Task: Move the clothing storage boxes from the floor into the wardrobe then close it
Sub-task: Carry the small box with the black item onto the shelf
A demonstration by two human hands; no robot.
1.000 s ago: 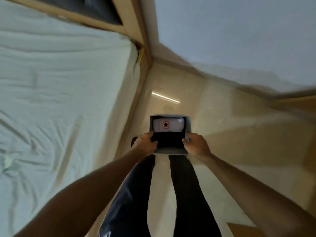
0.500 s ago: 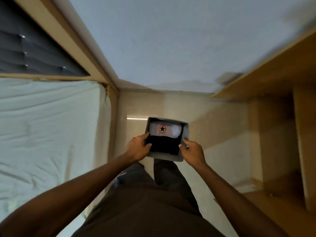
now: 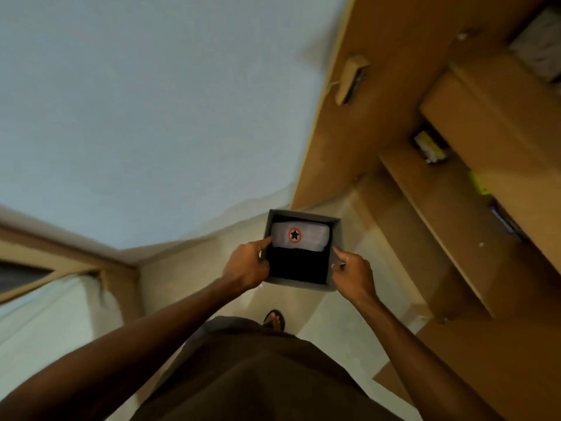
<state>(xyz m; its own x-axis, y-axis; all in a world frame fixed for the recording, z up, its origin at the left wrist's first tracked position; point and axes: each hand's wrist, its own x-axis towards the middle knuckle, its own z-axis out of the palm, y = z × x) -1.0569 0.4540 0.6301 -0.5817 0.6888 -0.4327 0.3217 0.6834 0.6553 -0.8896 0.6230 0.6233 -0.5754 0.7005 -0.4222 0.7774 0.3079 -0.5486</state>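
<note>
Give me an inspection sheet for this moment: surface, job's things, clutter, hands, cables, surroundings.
Surface: pale floor, one sandalled foot on it.
Job's things: grey storage box held in the air, white folded garment with star badge and dark garment inside; wooden wardrobe open at right.
Clutter: small blurred items on wardrobe shelves.
Hands: left hand and right hand grip the box's sides.
Cables: nothing seen.
Surroundings: pale wall, bed at left.

left hand [image 3: 246, 266] & right hand [image 3: 352, 272] grip grey storage box [image 3: 336, 235] w/ folded clothes, beside open wardrobe [image 3: 455, 189].
</note>
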